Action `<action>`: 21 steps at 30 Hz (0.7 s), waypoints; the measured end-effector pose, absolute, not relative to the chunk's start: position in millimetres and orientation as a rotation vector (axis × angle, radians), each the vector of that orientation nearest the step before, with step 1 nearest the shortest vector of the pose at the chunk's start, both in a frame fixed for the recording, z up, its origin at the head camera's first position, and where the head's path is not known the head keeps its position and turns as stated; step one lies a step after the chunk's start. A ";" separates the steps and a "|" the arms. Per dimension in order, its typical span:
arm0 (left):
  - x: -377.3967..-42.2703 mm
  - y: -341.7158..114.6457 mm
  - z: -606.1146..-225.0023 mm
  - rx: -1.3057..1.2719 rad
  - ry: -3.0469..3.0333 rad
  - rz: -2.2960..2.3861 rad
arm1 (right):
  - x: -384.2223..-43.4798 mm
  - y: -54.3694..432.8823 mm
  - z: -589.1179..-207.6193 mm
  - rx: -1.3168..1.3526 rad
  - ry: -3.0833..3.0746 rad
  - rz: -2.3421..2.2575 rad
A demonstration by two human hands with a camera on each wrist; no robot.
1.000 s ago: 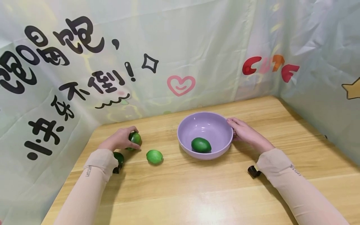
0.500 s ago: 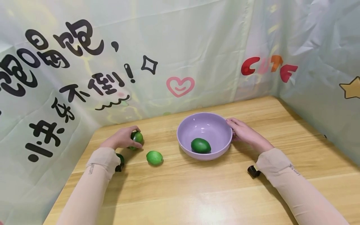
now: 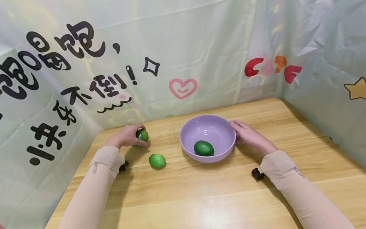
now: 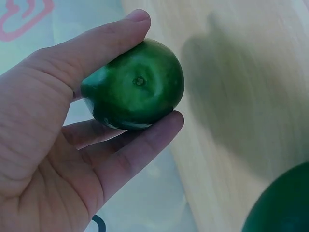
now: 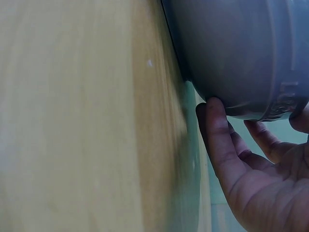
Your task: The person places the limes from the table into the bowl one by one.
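At the left of the table, my left hand (image 3: 128, 136) grips a glossy dark green lime (image 3: 142, 135) between thumb and fingers. The left wrist view shows the stem end of this lime (image 4: 137, 84), with its shadow apart from it on the wood. My right hand (image 3: 248, 135) holds the right side of a purple bowl (image 3: 186, 141), thumb at the rim; its fingers (image 5: 222, 130) touch the bowl's outer wall. A dark green oval fruit (image 3: 204, 148) lies inside the bowl. Between the left hand and the bowl lies a lighter green lime (image 3: 157, 161).
Another dark green fruit (image 4: 285, 208) shows at the left wrist view's corner; the left sleeve hides it in the head view. Black wrist-camera pieces (image 3: 258, 174) sit under the sleeves. Printed cloth (image 3: 217, 47) walls the wooden table (image 3: 194, 197) at the back and sides.
My left hand has moved a little right and toward the back with the lime. Its sleeve now covers the fruit that showed beside it. The right hand and bowl stay in place.
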State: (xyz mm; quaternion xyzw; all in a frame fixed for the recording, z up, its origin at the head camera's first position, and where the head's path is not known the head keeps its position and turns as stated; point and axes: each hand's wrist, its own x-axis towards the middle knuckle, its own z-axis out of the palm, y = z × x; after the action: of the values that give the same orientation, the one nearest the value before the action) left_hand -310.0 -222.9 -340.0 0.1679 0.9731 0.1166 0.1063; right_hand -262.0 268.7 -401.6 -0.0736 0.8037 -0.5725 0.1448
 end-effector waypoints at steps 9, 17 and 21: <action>-313.2 -213.2 -330.6 0.579 2.892 0.342 | -260.9 268.5 -400.6 -0.209 2.318 -1.656; -314.6 -203.9 -321.0 0.586 2.893 0.314 | -261.3 268.3 -400.0 -0.204 2.320 -1.649; -314.2 -197.9 -315.9 0.594 2.889 0.298 | -261.7 268.2 -400.1 -0.202 2.324 -1.640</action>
State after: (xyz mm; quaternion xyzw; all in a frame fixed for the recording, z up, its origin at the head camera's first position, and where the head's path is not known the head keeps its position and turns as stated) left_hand -314.2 -197.9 -315.9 0.1994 0.9708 0.1003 0.0883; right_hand -261.7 268.2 -400.1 -0.0699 0.8065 -0.5690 0.1445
